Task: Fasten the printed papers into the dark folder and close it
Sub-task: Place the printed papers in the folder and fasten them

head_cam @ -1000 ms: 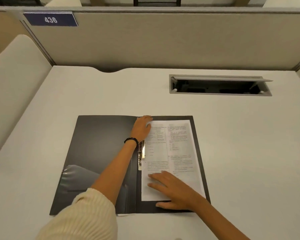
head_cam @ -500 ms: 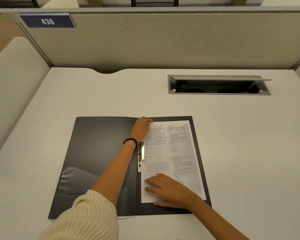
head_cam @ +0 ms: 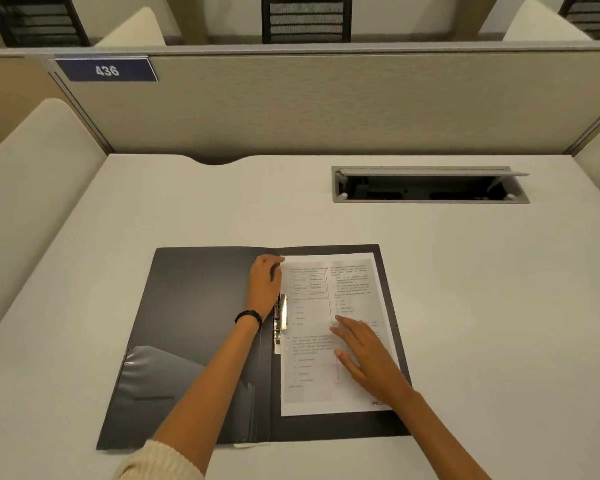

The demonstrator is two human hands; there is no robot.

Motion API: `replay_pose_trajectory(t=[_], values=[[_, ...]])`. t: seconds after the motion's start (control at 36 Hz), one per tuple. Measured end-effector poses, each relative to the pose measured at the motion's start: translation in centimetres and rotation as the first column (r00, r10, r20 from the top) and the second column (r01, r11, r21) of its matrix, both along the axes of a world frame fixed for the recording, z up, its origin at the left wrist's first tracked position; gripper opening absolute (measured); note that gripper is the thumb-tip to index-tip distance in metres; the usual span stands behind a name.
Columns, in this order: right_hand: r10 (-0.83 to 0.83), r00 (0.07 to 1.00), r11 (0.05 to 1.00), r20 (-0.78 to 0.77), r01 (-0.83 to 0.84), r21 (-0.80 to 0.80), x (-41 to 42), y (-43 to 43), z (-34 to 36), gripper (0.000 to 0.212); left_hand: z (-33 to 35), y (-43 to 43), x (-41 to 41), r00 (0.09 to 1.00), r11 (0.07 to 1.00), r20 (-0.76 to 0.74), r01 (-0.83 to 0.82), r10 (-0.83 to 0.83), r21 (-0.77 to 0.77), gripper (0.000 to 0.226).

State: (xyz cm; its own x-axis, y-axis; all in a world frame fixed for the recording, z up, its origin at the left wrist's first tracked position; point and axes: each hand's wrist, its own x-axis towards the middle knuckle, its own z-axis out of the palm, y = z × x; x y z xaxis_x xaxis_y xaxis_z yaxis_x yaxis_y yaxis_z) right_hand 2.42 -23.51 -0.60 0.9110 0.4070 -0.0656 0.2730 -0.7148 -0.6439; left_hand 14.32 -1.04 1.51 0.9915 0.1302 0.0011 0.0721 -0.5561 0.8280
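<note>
On the right half of the open folder, right hand (head_cam: 368, 355) flat on the printed papers (head_cam: 312, 386), fingers spread and pressing on the middle of the top sheet, gripping nothing. Near the top of the spine, left hand (head_cam: 264, 281) with fingers curled down at the upper left corner of the papers, just above the metal clip (head_cam: 280, 322); cannot tell whether something is pinched under these fingers. Around the left wrist a black band (head_cam: 248, 316), and lower at the frame edge a cream knitted sleeve (head_cam: 160, 462). Under both hands the dark folder (head_cam: 201, 306), lying open and flat on the white bench (head_cam: 499, 306), the papers on its right half with their left edge along the clip, a clear pocket (head_cam: 174, 382) on its left half. Farther back in the bench, an open cable tray (head_cam: 430, 185), well apart from the folder. Behind, a beige partition (head_cam: 326, 105) with a blue plate reading 436 (head_cam: 106, 70).
</note>
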Motion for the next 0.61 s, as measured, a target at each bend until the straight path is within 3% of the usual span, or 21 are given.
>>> replay_pose_trajectory(t=[0.14, 0.31, 0.61], values=[[-0.008, 0.996, 1.0, -0.085, 0.008, -0.001, -0.1, 0.1, -0.9, 0.044, -0.4, 0.4, -1.1, 0.992, 0.999, -0.114, 0.049, -0.049, 0.002, 0.024], [-0.024, 0.999, 0.999, -0.049, 0.025, 0.023, -0.4, -0.1, -2.1, 0.042, -0.3, 0.6, -1.7, 0.979, 0.994, -0.173, 0.107, -0.111, -0.033, 0.023], [-0.038, 0.999, 0.998, -0.04, 0.039, 0.044, -0.5, -0.1, -2.6, 0.046, 2.0, 1.3, -3.9, 0.985, 0.986, -0.116, 0.115, -0.129, -0.123, 0.021]])
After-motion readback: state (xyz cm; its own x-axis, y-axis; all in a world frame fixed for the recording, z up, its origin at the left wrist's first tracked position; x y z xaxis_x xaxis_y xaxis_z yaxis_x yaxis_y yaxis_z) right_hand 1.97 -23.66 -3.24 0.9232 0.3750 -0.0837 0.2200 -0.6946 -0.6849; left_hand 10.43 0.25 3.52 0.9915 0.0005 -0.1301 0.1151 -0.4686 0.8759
